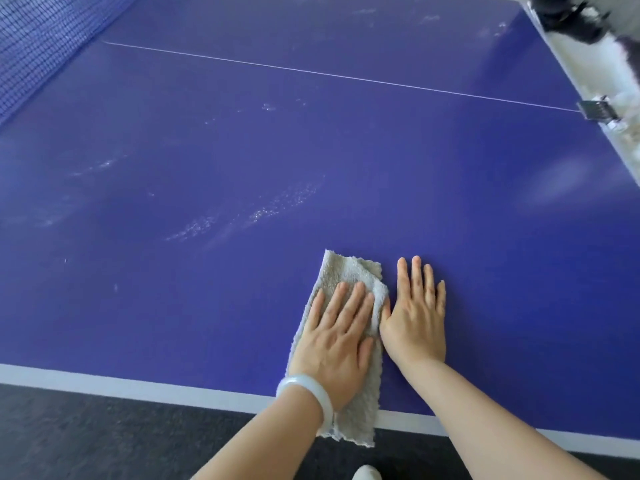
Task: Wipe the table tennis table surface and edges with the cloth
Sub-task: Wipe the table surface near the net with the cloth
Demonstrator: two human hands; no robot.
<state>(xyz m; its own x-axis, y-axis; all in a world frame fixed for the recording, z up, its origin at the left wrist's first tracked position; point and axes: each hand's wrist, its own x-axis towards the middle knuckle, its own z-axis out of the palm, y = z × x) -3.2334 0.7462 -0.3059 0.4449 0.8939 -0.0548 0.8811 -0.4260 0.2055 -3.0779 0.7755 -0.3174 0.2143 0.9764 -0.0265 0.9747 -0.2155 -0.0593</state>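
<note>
The left grip (337, 336), fingers flat, presses the soft, light cloth (346, 268) onto the blue bench (311, 150) at its near edge, one end overhanging, while the right grip (415, 320) rests released just beside it; palm pressure mid-cloth should serve.

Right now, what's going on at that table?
A person is wiping a blue table with a grey cloth. The left hand presses flat on the cloth near the white edge, and the cloth's near end hangs over that edge. The right hand lies flat on the bare surface just beside the cloth. Whitish smears show farther out, towards the net.
</note>
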